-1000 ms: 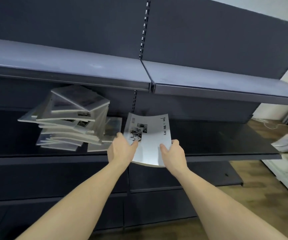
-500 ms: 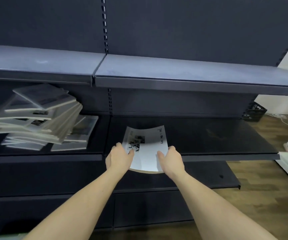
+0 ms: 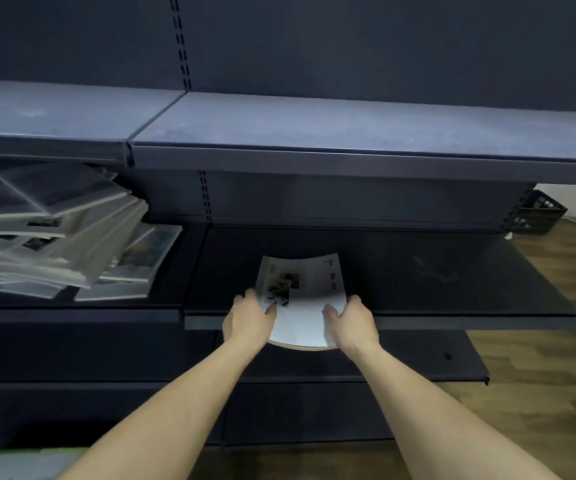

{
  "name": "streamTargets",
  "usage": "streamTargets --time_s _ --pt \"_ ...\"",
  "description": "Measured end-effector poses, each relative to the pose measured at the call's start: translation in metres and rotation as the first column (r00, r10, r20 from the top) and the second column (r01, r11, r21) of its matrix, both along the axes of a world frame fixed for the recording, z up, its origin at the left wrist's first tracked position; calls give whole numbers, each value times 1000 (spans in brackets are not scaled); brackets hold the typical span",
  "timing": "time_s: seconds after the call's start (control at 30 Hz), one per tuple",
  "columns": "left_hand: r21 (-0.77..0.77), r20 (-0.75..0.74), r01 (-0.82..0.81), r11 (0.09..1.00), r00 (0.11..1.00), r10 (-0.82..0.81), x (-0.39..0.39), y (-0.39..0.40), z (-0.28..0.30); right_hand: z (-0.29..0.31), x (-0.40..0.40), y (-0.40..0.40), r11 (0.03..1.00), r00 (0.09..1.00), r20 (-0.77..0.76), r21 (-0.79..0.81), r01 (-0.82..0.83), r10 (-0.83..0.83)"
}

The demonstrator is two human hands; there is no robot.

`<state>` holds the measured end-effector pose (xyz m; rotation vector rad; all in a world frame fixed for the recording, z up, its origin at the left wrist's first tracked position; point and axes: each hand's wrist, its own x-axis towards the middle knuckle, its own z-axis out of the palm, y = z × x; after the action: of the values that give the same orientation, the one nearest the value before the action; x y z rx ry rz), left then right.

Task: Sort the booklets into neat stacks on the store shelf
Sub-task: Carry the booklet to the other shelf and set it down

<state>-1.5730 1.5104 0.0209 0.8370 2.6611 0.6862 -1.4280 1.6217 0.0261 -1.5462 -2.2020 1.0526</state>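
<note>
both hands, left hand and right hand, are gripping one booklet overhanging the shelf's front edge; one messy pile is sitting left.

Dim overall, with light from above catching the upper shelf while the lower shelf lies in deep shadow. Wide-angle distortion bows the edges; the pile of booklets at left is soft and blurred.

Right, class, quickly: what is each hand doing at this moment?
Left hand: holds the left edge of the white paper booklet.
Right hand: holds that booklet's right edge.
</note>
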Motion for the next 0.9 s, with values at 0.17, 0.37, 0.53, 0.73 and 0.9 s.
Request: streamTargets --time_s 0.17,0.37,0.53,0.73,0.9 --pt "-18 63 34 999 997 -33 -8 27 -10 -7 -8 27 999 996 73 21 40 -41" --pt "-45 94 94 995 992 -90 -33 56 -26 -15 -33 56 998 996 66 7 59 -60" --pt "-16 53 68 998 996 -67 -42 70 -33 -28 -47 67 999 1000 18 40 12 -12" --pt "-10 -65 26 1000 998 -26 -47 84 -42 -43 -61 77 989 991 110 116 -87 74" --pt "28 -42 12 1000 999 -11 -49 94 -47 -50 -65 80 969 976 216 232 -87 36"
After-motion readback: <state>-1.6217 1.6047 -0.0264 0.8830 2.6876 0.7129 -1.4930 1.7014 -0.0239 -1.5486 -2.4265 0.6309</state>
